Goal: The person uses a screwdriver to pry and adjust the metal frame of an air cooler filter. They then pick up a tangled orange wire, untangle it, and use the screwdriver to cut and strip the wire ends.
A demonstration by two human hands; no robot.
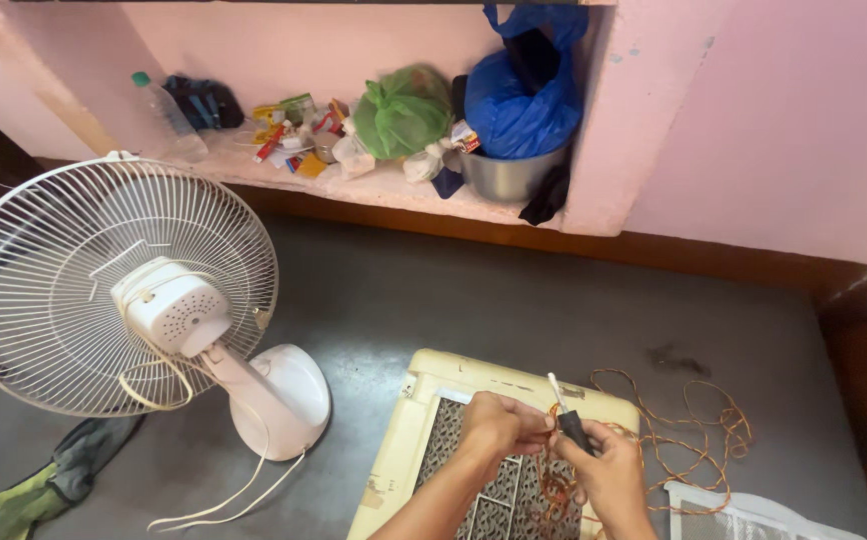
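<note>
Our right hand (609,470) has its fingers clamped on a black-handled tool (569,418) with a pale tip; our left hand (494,425) pinches orange wire (684,430) just beside it — both above a cream grille panel (444,400). Well to the left of our fingers stands a white fan (114,290) on the floor.

Dark grey floor (514,300): white table fan (124,300), cream grille panel (434,400), tangled copper wire (699,425), green cloth (59,478).

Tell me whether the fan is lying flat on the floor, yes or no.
No, the fan stands upright on its round white base, left of the hands, with its grille facing away.
</note>
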